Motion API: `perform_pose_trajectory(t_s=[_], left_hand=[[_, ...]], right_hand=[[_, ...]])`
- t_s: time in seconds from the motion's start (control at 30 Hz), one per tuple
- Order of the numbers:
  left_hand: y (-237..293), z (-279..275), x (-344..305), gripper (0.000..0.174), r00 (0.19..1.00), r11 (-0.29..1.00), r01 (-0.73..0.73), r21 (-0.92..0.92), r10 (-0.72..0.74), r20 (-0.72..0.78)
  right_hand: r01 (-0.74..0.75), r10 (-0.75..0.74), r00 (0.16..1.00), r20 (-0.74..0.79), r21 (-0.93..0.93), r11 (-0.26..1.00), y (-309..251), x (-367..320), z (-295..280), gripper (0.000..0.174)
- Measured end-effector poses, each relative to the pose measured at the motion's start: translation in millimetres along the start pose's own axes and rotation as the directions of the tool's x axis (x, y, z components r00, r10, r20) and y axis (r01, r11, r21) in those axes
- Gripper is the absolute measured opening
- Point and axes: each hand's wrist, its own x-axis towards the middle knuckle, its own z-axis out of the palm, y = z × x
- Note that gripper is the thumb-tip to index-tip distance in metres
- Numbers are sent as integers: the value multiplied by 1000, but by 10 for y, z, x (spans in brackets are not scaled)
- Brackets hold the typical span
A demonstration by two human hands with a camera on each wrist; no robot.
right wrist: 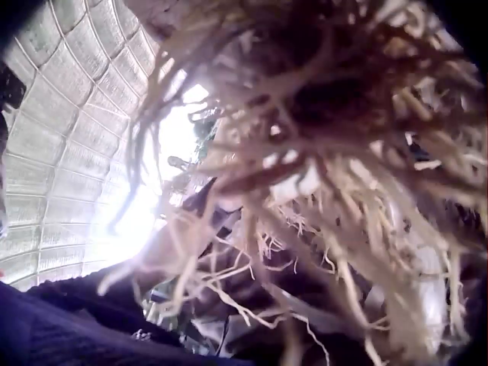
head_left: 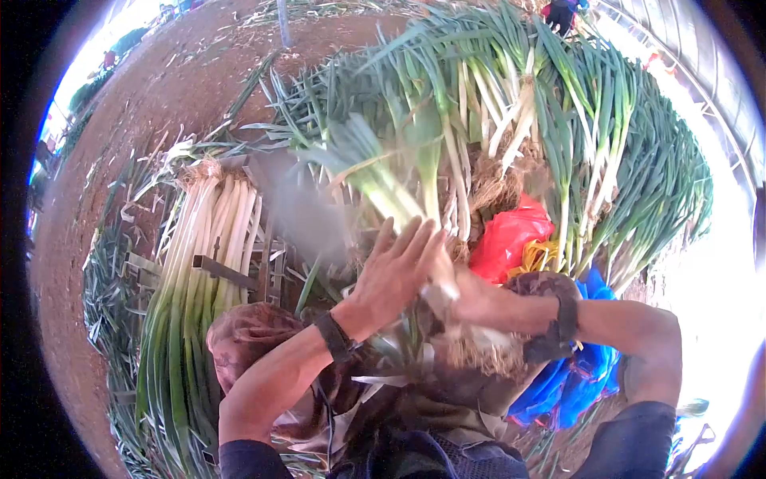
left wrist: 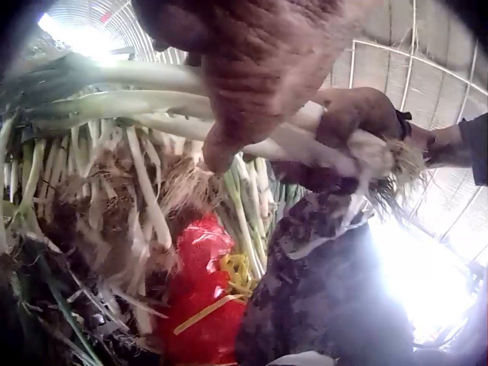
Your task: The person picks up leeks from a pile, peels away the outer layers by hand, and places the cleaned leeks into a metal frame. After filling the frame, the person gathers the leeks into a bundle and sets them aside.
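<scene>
Several long green onions [head_left: 383, 188], roots toward the body, lie across the two hands. My right hand [head_left: 476, 299] grips their white stalks near the root end; in the left wrist view this hand [left wrist: 358, 118] is curled round them just behind the bushy roots [left wrist: 408, 164]. My left hand [head_left: 391, 267] lies over the stalks with its fingers straight and close together. Seen from the left wrist, the left hand [left wrist: 267, 72] crosses the stalks with one digit pointing down in front. Blurred roots [right wrist: 335, 191] fill much of the right wrist view.
A stack of green onions [head_left: 187, 303] rests on a metal frame [head_left: 226, 271] at left. A large heap of green onions [head_left: 654, 152] spreads ahead and right. Near the right knee are a red plastic bag [head_left: 511, 239], yellow ties [head_left: 541, 255] and a blue bag [head_left: 570, 387].
</scene>
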Motion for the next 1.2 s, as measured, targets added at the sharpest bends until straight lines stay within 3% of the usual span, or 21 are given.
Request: perform_pose_trajectory(t_s=[0.07, 0.1, 0.17, 0.2, 0.4, 0.47, 0.53, 0.57, 0.6, 0.63, 0.67, 0.7, 0.77, 0.8, 0.87, 0.9, 0.93, 1.0, 1.03, 1.1, 1.2], left_hand=[[82, -6, 5, 59, 990, 996, -86, 2, 85, 115], [130, -5, -54, 48, 957, 963, -256, -87, 265, 115], [311, 49, -226, 46, 928, 937, -281, -208, 321, 191], [414, 70, -306, 44, 892, 900, -293, -322, 379, 247], [866, 296, -833, 48, 768, 621, 23, -783, 491, 412], [957, 301, -903, 39, 796, 578, 27, -815, 481, 367], [1044, 379, -1008, 31, 750, 723, 48, -689, 430, 503], [1015, 338, -998, 23, 802, 699, -7, -715, 431, 414], [967, 301, -959, 18, 854, 627, 15, -779, 397, 337], [900, 297, -900, 16, 901, 632, -10, -775, 342, 267], [794, 49, -735, 16, 910, 632, 84, -770, 267, 318], [685, -130, -596, 20, 932, 639, 152, -754, 162, 325], [622, -870, -309, 43, 865, 578, 477, -662, -177, 469], [430, -821, -253, 46, 913, 575, 404, -712, -303, 273], [278, -1285, -63, 40, 870, 479, 400, -781, -465, 161], [268, -1458, 17, 38, 903, 339, 254, -906, -418, 96], [92, -1567, 124, 37, 914, 540, 232, -809, -405, -8], [71, -1870, 248, 37, 909, 467, 114, -877, -405, -98], [59, -1993, 303, 37, 909, 479, 113, -870, -403, -104], [58, -2188, 394, 35, 887, 458, 31, -888, -423, -187], [174, -2410, 458, 32, 878, 481, -10, -877, -416, -238]], right_hand=[[-202, 151, 950, 273, 170, 965, -335, -405, 144, 63], [-206, 153, 949, 274, 176, 962, -283, -549, 203, 63], [-350, 321, 868, 379, 7, 937, -184, -799, 285, 64], [-264, 262, 876, 405, -50, 963, -460, -937, 246, 63], [-130, 52, 834, 549, 104, 986, 19, -1438, 478, 56], [-487, 332, 657, 677, 45, 872, -135, -1534, 398, 51], [-421, 298, 680, 670, 23, 907, -25, -1561, 412, 50], [-361, 269, 698, 663, 2, 932, 24, -1537, 417, 50], [-385, 408, 685, 603, -175, 906, 57, -1413, 310, 57], [-354, 353, 698, 623, -128, 927, -186, -1337, 17, 66], [-488, 148, 752, 643, 392, 780, -407, -1394, -202, 60], [-482, 136, 745, 653, 387, 786, -410, -1305, -341, 60], [-205, 72, 945, 319, 406, 891, -387, -1080, -606, 56], [-63, 14, 991, 132, 378, 924, -369, -977, -707, 53], [202, -140, 958, -251, 244, 948, -364, -866, -811, 49], [225, -182, 955, -234, 174, 959, -467, -849, -725, 49], [236, -193, 953, -233, 173, 956, -545, -801, -633, 49], [309, -328, 932, -156, -134, 941, -662, -673, -450, 54], [322, -341, 927, -156, -133, 937, -656, -566, -365, 54], [570, -670, 743, -8, -516, 639, -554, -285, -172, 56], [496, -753, 653, -85, -703, 510, -473, -45, 139, 54]])
